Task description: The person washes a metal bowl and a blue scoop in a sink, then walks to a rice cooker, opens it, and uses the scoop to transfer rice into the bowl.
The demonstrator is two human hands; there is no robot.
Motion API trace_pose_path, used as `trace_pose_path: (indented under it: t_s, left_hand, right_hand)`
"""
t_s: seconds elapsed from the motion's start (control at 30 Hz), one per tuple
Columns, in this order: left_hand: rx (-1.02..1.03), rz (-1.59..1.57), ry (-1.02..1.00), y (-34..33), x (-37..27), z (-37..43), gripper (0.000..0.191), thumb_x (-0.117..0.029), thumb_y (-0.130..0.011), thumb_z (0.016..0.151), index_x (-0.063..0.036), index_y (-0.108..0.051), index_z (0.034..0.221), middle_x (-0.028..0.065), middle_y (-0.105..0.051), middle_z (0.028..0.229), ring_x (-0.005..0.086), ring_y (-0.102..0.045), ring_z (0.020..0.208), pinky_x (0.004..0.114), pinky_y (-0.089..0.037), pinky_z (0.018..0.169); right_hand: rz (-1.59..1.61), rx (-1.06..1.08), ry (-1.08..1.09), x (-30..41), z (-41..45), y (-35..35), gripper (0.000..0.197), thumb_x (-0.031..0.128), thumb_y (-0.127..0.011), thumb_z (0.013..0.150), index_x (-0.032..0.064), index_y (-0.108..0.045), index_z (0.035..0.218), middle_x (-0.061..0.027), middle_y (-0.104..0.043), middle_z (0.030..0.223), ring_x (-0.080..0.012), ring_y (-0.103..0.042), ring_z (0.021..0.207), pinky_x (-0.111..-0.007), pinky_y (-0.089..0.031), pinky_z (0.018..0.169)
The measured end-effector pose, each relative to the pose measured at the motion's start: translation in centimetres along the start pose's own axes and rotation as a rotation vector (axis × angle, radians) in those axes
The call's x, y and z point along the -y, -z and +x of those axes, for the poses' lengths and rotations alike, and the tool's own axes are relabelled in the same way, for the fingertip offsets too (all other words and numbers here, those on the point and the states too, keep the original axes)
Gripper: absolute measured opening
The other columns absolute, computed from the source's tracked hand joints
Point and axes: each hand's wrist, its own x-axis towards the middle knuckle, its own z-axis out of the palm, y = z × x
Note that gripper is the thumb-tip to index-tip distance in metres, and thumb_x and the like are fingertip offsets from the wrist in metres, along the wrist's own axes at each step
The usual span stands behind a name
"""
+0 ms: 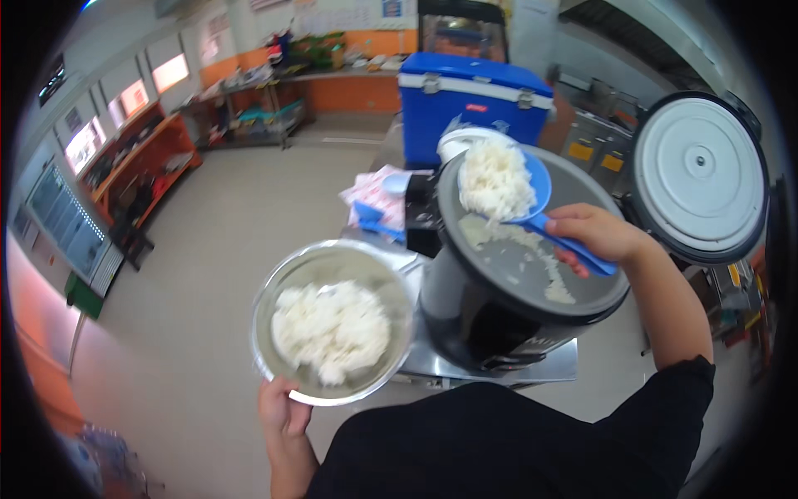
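Observation:
My right hand (589,237) grips the handle of a blue plastic scoop (540,181) over the mouth of a large rice cooker (461,299). Heaped cooked rice (495,178) fills the scoop. Inside the grey pot, more rice (558,287) clings to the wall and bottom. The cooker's round lid (699,161) stands raised at the right. At the lower left, my left hand (283,405) holds a metal bowl (399,368) by its near rim. A mound of white rice (330,327) lies in that bowl.
The cooker stands on a steel table (548,365). Left of it are a blue spatula (380,229) and a patterned cloth or paper (374,193). A blue cooler box (477,103) stands behind. Farther left are orange shelves (146,162) and a glass-door fridge (68,212).

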Motion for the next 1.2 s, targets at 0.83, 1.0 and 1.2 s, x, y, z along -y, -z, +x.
trace_pose_path:
  t_s: [0.83, 1.0, 1.2]
  left_hand:
    - [0.054, 0.017, 0.052, -0.4, -1.9, -1.0, 0.074, 0.013, -0.033, 0.057, -0.0095, -0.024, 0.126, 0.0164, -0.036, 0.12, 0.0314, -0.04, 0.109, 0.041, -0.041, 0.087]
    - [0.006, 0.071, 0.018, 1.8, -1.9, -0.6, 0.065, 0.009, -0.034, 0.057, 0.0008, -0.031, 0.121, 0.0189, -0.042, 0.116, 0.0315, -0.043, 0.107, 0.042, -0.037, 0.091]
    - [-0.064, -0.005, 0.011, 5.2, -2.8, 0.0, 0.066, 0.007, -0.036, 0.056, 0.0005, -0.03, 0.122, 0.0197, -0.039, 0.12, 0.0326, -0.041, 0.109, 0.044, -0.037, 0.092]
  right_hand:
    - [-1.228, -0.445, 1.003, -0.4, 0.1, -13.1, 0.039, 0.014, -0.056, 0.071, 0.0099, -0.049, 0.109, -0.0074, -0.053, 0.065, -0.0219, -0.052, 0.046, -0.033, -0.042, 0.045]
    - [-1.06, -0.832, 0.84, 2.0, -2.5, -7.6, 0.027, 0.014, -0.052, 0.078, 0.0061, -0.048, 0.103, -0.0154, -0.057, 0.077, -0.0321, -0.055, 0.071, -0.037, -0.043, 0.06]
    - [-1.479, -0.605, 0.161, 1.0, 2.4, 1.1, 0.02, 0.018, -0.047, 0.08, 0.0058, -0.048, 0.096, -0.0137, -0.058, 0.08, -0.0299, -0.057, 0.077, -0.039, -0.045, 0.063]
